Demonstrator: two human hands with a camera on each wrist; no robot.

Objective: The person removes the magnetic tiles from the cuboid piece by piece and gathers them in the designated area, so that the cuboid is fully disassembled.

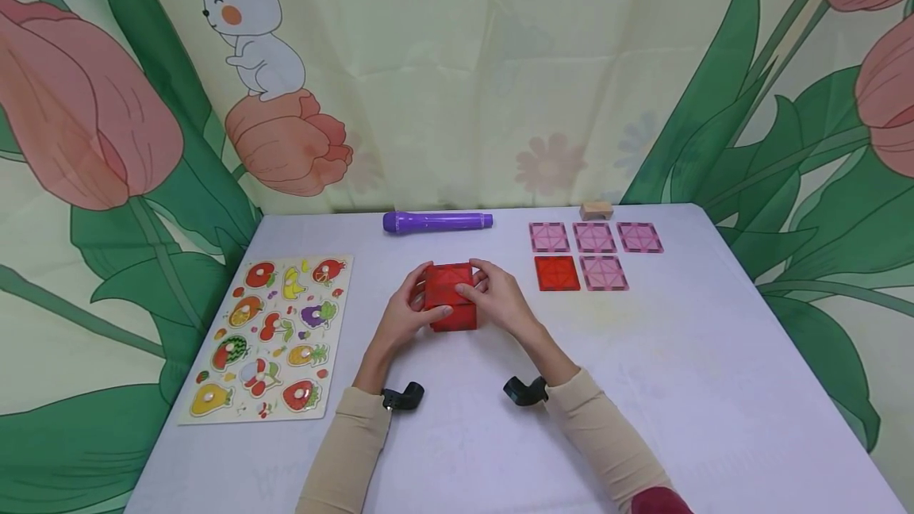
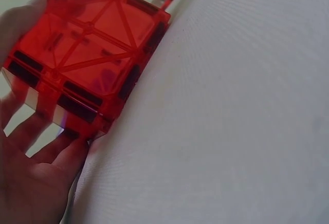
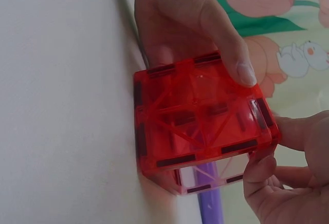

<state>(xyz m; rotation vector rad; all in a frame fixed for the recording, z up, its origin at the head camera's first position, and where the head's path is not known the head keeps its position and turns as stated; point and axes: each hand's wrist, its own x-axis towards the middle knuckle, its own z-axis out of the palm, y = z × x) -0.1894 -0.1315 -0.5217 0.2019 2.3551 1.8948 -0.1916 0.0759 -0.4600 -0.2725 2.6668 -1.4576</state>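
Note:
Several see-through red magnetic tiles stand joined as a box-like cube [image 1: 450, 284] near the table's middle. My left hand [image 1: 401, 320] holds its left side, the thumb along the front. From the right, my right hand [image 1: 502, 297] grips the upper part, its thumb over the top tile. In the right wrist view, the right fingers [image 3: 298, 147] pinch an upper corner of the cube [image 3: 198, 113], and the left thumb [image 3: 234, 54] lies at the opposite edge. The left wrist view shows the left hand [image 2: 38, 178] against one side of the cube [image 2: 85, 44].
A flat red tile [image 1: 558, 274] and several pink tiles [image 1: 603, 273] lie to the right, with a small wooden block [image 1: 596, 211] behind them. At the back is a purple marker-shaped stick [image 1: 438, 222]. A fruit puzzle board [image 1: 269, 339] lies on the left.

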